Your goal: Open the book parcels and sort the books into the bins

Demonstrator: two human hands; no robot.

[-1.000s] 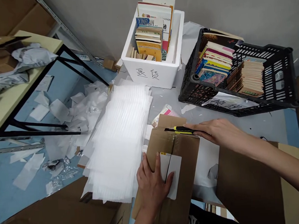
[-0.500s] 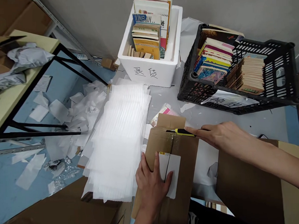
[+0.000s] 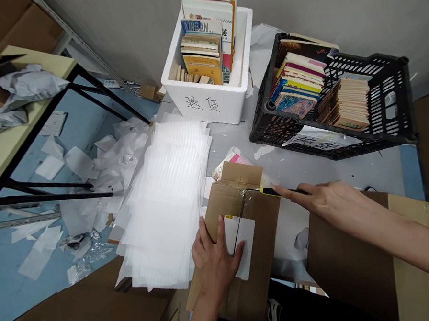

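Note:
A brown cardboard box [image 3: 264, 229] lies before me, with a narrow flap sticking out at its far end. Clear tape and a white label [image 3: 248, 242] are on its top, and a dark seam runs lengthwise through them. My left hand [image 3: 214, 256] rests flat on the box with fingers spread, its thumb over the label. In my right hand [image 3: 319, 198] is a yellow and black utility knife [image 3: 267, 191], its blade pointing left at the taped far end of the box. Left of the box lies a stack of white foam sheets [image 3: 162, 206].
Behind stand a white foam box [image 3: 207, 101] of books and a black plastic crate [image 3: 386, 137], also holding books. An open cardboard carton [image 3: 348, 249] is at right. Scraps of white packing [image 3: 81, 162] litter the floor at left, beside a black-legged table [image 3: 48, 76].
The knife in my right hand has shifted right across the taped end of the box. My left hand keeps its place on the box, and the whole view has shifted slightly.

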